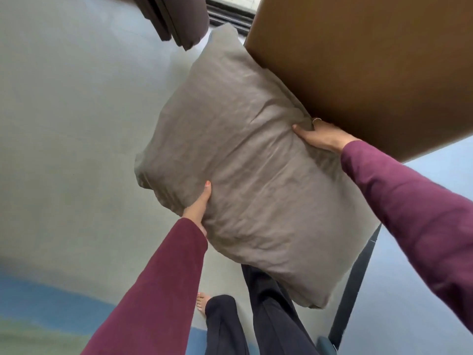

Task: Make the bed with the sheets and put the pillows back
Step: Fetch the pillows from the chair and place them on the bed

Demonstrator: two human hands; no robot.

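- I see the grey pillow (245, 175) held in the air above the floor (76, 124), its far right corner touching the brown bench (358, 60) edge.
- Left hand (198, 206) fingers grip the pillow's left edge, thumb on top.
- Right hand (317, 135) fingers pinch the right edge beside the bench.
- Dark curtain (176, 19) hangs at the far side.

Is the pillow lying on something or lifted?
Lifted: the left hand and right hand grip the pillow by opposite edges, above floor and legs.

Plain grey-brown pillow (245, 160), maroon sleeves (153, 290), brown tabletop (371, 60)
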